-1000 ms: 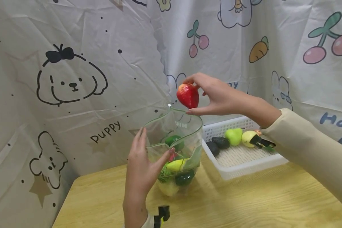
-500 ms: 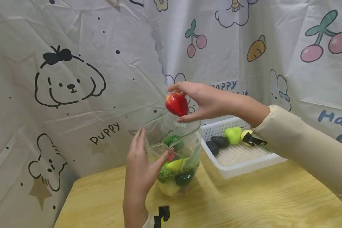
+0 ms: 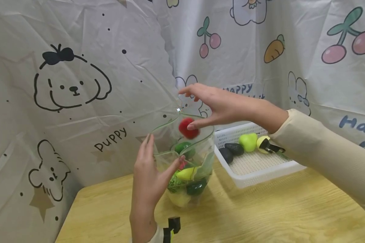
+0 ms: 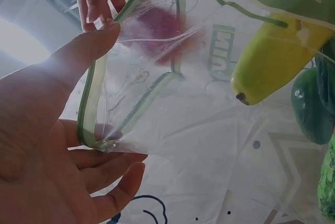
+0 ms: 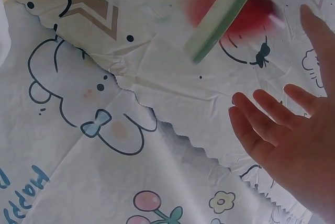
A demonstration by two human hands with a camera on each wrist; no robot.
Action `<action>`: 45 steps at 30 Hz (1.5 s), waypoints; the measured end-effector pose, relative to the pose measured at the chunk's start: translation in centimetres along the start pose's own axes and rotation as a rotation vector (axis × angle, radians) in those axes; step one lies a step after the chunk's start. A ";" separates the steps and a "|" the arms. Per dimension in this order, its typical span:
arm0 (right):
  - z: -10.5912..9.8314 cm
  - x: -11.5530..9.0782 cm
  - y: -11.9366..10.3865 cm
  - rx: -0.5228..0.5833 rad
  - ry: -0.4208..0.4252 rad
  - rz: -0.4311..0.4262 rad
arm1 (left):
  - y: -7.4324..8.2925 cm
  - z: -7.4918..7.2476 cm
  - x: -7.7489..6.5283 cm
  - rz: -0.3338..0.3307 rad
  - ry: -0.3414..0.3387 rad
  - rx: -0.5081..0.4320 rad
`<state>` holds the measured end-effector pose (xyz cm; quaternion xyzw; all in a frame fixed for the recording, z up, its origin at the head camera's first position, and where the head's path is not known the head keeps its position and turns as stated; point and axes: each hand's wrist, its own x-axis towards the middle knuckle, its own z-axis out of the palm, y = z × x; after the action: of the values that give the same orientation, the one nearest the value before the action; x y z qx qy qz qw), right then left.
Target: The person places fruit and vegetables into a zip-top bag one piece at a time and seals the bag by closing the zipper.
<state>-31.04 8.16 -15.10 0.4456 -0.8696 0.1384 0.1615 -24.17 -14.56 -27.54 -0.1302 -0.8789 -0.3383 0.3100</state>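
A clear zip bag [image 3: 207, 165] with a green rim stands on the table, its mouth spread. My left hand [image 3: 147, 179] holds its near left side, thumb at the rim [image 4: 86, 101] and fingers around the side. A blurred red fruit [image 3: 185, 131] is in the bag's mouth, below my right hand [image 3: 223, 105]. That hand's fingers are spread; in the right wrist view a gap shows between them and the red fruit [image 5: 201, 7]. Lower in the bag lie a banana-like yellow fruit [image 4: 277, 62], a glossy dark green piece [image 3: 196, 187] and a leafy green piece [image 3: 174, 185].
Right of the bag stands a white perforated basket [image 3: 246, 182]. It holds dark avocado-like pieces [image 3: 235, 149], a green pear-like fruit [image 3: 248, 142] and a yellow fruit [image 3: 261, 143] partly hidden by the wrist mount. A printed curtain [image 3: 140, 67] hangs behind the wooden table [image 3: 103, 209].
My right hand moved left and down over the bag with the red fruit, then let it go. The fruit dropped into the bag's mouth. My left hand kept its place.
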 end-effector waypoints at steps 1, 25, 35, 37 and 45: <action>0.0 -0.1 0.0 0.002 0.000 0.009 | 0.0 0.0 0.0 -0.002 0.000 0.000; -0.1 -1.4 1.4 -0.021 -0.040 0.084 | 0.1 0.1 0.0 -0.023 -0.016 0.001; 0.4 -3.0 5.8 0.018 -0.045 0.200 | 0.1 0.2 0.0 -0.016 0.000 -0.003; 0.6 -3.7 7.1 0.024 -0.056 0.238 | 0.2 0.2 0.0 -0.017 -0.001 -0.005; 3.2 -7.9 13.1 0.022 -0.233 0.409 | 0.3 0.2 0.0 -0.018 -0.001 0.002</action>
<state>-37.90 20.07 -22.46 0.2748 -0.9530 0.1255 0.0236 -24.13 -14.23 -27.51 -0.1222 -0.8806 -0.3403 0.3063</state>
